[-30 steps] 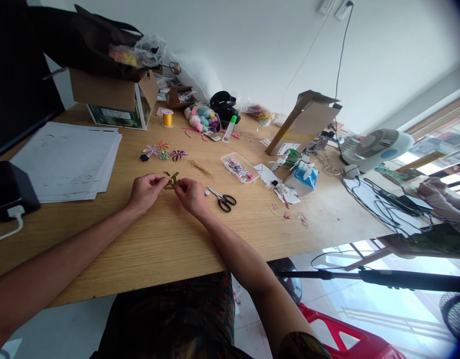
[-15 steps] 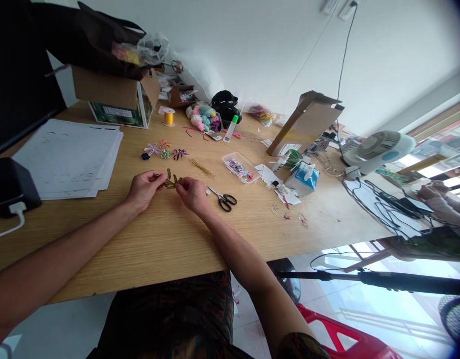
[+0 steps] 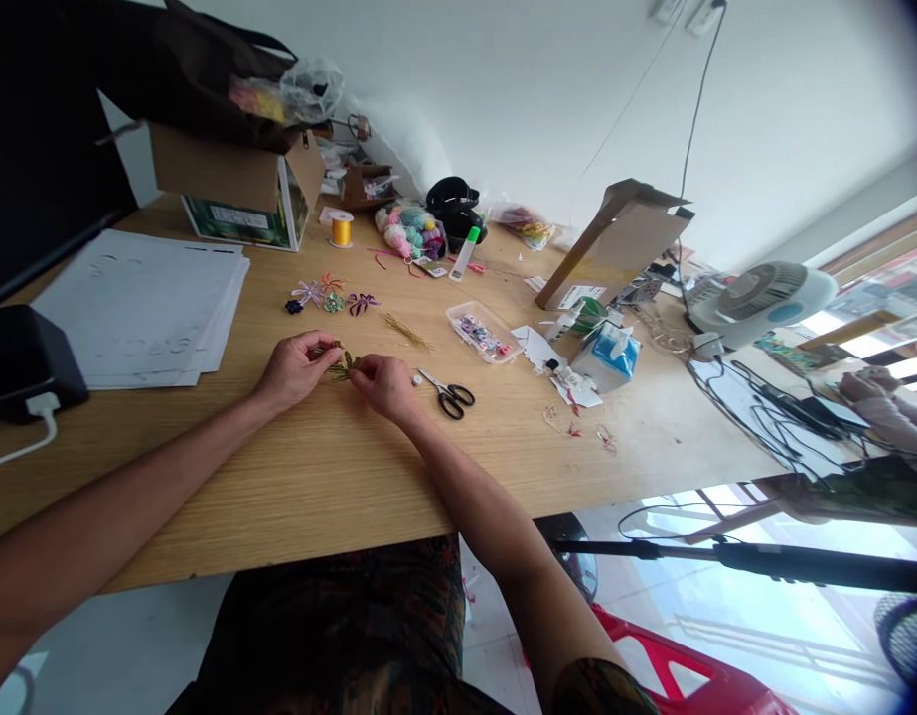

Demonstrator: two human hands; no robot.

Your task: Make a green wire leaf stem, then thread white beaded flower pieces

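Olive-green leafy piece (image 3: 345, 369) held up between both hands, just above the counter (image 3: 316, 487), near its front edge. Left hand (image 3: 298, 372): grip closed, thumb and fingertips pinching one of the leaf loops. Right hand (image 3: 385, 385): grip closed too, thumb and finger pinching the piece on its right side; exact contact partly hidden by the fingers.

Just right of the right hand: small white disc (image 3: 417, 379), then black-handled scissors (image 3: 453, 399), blades apart, lying flat. Behind the hands: dark blue flower (image 3: 293, 307), lilac flower (image 3: 307, 292), orange flower (image 3: 331, 283), pale green flower (image 3: 334, 302), purple flower (image 3: 364, 303), clustered; gold wire bundle (image 3: 405, 330) to their right. Clear tray (image 3: 494, 326) with small beads (image 3: 479, 334) beyond that. Farther back: yellow spool (image 3: 341, 232), green-capped bottle (image 3: 464, 255). Paper stack (image 3: 141, 308) at left. Another person's hands (image 3: 871, 385) far right, blurred.
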